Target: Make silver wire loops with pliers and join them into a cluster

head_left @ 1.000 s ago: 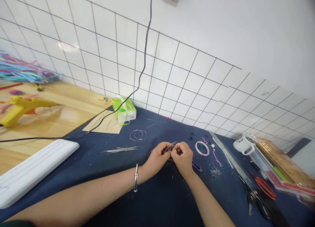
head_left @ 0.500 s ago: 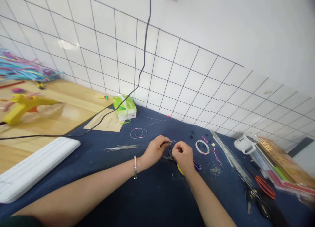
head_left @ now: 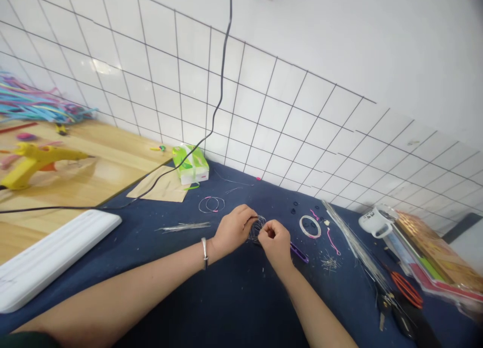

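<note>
My left hand, with a silver bangle at the wrist, is closed on the left side of a dark, tangled ball of thin wire. From the right, my right hand pinches at the same wire, thumb and forefinger together. The exact strand in each pinch is too small to make out. Just right of my right hand lies a purple slim tool, partly behind the wrist. A white ring with a pink mark rests farther right.
Left of my hands lie thin wire pieces and wire hoops. A white power strip and yellow glue gun are farther left. Long wires, orange-handled pliers and a white mug stand right. A black cable crosses the view.
Both hands have shifted slightly, the right one a little down and left. More of the wire ball shows between them. The yellow object under my right hand is now hidden.
</note>
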